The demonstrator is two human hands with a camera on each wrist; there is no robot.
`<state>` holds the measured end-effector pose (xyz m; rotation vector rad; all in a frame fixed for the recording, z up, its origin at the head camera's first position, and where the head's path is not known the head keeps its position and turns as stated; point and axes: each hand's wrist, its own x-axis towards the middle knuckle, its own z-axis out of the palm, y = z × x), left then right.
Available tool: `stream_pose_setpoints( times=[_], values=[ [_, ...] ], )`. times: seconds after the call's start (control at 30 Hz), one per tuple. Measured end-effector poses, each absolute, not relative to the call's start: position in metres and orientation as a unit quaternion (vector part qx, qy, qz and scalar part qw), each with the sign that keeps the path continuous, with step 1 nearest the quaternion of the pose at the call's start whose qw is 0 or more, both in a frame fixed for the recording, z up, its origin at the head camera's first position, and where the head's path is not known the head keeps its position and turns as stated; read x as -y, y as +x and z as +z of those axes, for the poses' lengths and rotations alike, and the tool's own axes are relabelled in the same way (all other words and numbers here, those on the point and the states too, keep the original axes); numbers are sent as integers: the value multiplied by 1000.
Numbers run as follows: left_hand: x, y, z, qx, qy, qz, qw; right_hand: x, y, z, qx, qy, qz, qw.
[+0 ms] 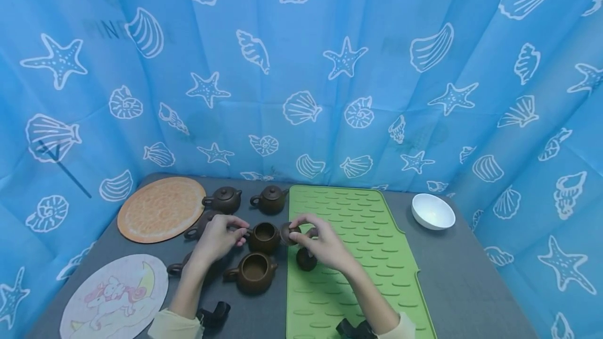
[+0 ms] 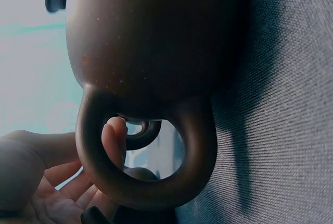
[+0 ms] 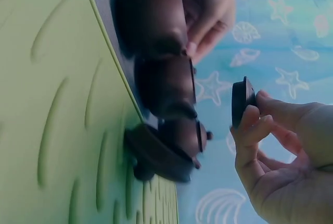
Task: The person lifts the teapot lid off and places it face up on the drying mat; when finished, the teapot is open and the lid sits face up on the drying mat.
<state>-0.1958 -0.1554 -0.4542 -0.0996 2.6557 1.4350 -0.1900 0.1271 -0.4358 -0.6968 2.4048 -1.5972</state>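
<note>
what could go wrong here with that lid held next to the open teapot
The right hand only pinches the lid by its edge with the fingertips, so it may slip and chip on the open teapot. The left hand holds that teapot by its handle alone; it might tip. Other teapots stand close, including one just in front, so a knock seems likely.

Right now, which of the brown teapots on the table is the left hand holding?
The left hand holds the open teapot in the middle, beside the green mat. Its lid is in the right hand; the two teapots behind it are lidded and untouched.
</note>
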Motion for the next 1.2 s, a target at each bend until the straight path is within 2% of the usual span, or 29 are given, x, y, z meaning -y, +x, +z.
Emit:
stream_pose_setpoints(
  times=[0.37, 0.63, 0.93, 1.2],
  values=[
    [155, -197, -452, -876, -34, 477, 65, -171, -185, -433, -777, -226, -575, 117],
    [156, -198, -451, -876, -32, 476, 66, -197, -186, -428, -761, -238, -578, 170],
    [156, -198, -452, -875, -34, 477, 69, -217, -190, -439, -775, -235, -554, 192],
    [156, -196, -454, -876, -34, 477, 68, -228, -192, -448, -764, -225, -553, 243]
  ],
)
